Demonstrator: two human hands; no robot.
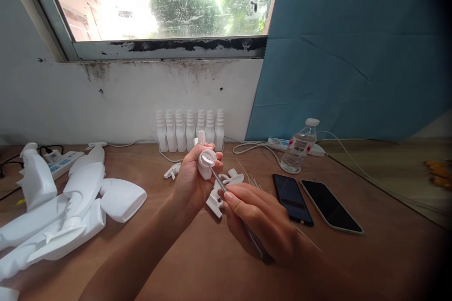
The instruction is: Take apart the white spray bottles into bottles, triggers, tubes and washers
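My left hand (193,173) is closed around a white plastic spray trigger head (206,164), its round open end turned up towards me. In my right hand (261,216) is a slim metal tool with a dark handle (254,241), gripped like a pen. The tool's thin tip reaches to the round opening of the trigger head; its exact kind I cannot make out. Loose white trigger parts (213,203) lie on the table just beyond and below my hands. Another small white trigger piece (172,170) rests left of my left wrist.
White spray bottles (84,183) lie heaped at the left, beside a power strip (65,162). Several small white bottles (180,131) stand in a row against the wall. To the right are a water bottle (299,148), a dark phone (292,199) and a second phone (331,206).
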